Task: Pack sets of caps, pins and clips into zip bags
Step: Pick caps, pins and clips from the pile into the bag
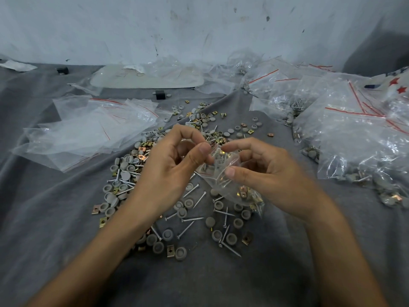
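Note:
A small clear zip bag (223,173) hangs between my hands above the grey cloth, with pins and brass clips visible inside. My left hand (170,165) pinches the bag's top edge between thumb and fingers. My right hand (265,171) grips the same bag from the right, thumb on its front. Below and around them lies a loose pile (132,173) of grey round caps, silver pins and brass square clips.
A stack of empty zip bags (88,129) lies at the left. Filled zip bags (354,134) are heaped at the right. A flat pale plastic sheet (146,79) and a small black block (159,94) sit near the stained wall behind.

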